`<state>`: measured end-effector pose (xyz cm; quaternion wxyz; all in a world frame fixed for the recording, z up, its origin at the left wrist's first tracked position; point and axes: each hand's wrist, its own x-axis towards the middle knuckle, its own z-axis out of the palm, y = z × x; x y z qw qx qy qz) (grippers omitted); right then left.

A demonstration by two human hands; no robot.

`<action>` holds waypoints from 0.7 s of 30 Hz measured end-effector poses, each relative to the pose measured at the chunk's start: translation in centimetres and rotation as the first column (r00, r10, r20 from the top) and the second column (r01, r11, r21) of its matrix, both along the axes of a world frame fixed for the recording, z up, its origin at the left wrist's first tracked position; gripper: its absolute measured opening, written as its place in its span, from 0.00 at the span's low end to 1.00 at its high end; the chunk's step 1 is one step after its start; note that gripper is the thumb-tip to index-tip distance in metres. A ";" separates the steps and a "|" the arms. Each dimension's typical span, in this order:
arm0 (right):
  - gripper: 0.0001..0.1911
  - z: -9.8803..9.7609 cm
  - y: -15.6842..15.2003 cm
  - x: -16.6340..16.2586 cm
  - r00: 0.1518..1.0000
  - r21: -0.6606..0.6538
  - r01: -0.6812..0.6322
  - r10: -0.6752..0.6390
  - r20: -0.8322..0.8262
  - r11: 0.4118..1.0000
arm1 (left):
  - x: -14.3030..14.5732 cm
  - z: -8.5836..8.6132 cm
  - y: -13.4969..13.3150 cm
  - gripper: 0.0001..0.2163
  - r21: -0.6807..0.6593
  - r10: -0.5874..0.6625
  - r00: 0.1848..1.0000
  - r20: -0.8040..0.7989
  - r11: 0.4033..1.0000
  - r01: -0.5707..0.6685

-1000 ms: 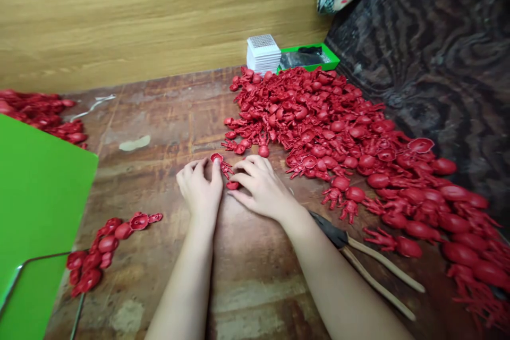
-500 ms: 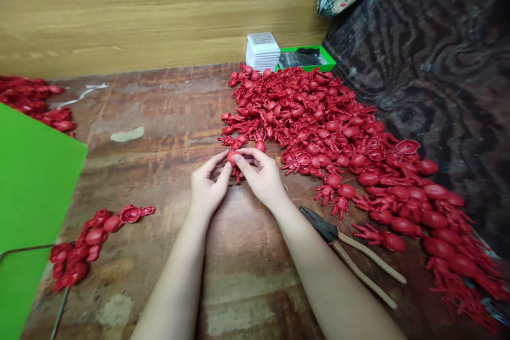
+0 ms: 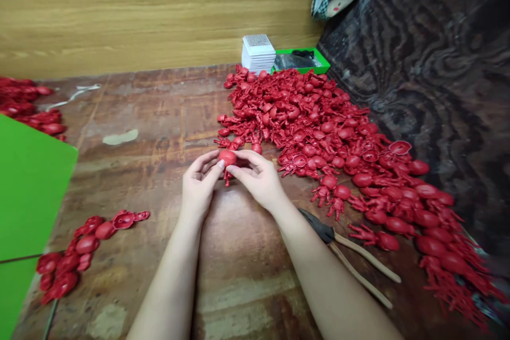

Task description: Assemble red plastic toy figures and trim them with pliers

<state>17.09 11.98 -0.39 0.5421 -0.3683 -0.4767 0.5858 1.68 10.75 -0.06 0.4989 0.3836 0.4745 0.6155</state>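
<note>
My left hand (image 3: pixel 198 185) and my right hand (image 3: pixel 258 178) meet at the middle of a worn wooden table (image 3: pixel 159 117). Together their fingertips pinch one small red plastic crab toy (image 3: pixel 227 158), round shell up, legs hanging below. Both hands are closed on it. A big heap of the same red crab parts (image 3: pixel 330 138) lies just to the right of my hands and runs down to the right edge.
A smaller row of red pieces (image 3: pixel 83 247) lies at the lower left beside a green board (image 3: pixel 27 191). Pliers with pale handles (image 3: pixel 350 257) rest by my right forearm. A white stack (image 3: pixel 258 53) and a green tray (image 3: pixel 303 59) stand against the wooden wall.
My hands picked the red piece off the table and came together, lifting it between the fingertips. The camera shifted slightly to the right.
</note>
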 end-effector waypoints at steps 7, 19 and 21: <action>0.29 0.2 0.7 1.2 0.997 -0.008 0.016 -0.016 -0.075 1.000 | 0.5 0.6 -0.3 0.27 -0.045 -0.039 0.987 0.157 0.998 0.047; 0.31 0.2 0.6 1.6 1.000 0.001 0.010 -0.010 0.019 1.000 | 0.6 0.3 -0.4 0.25 -0.031 -0.064 0.994 0.084 0.997 0.067; 0.30 0.2 0.6 1.7 1.000 0.014 0.012 -0.013 0.025 1.000 | 0.7 0.2 -0.4 0.24 -0.025 -0.069 0.994 0.081 0.997 0.071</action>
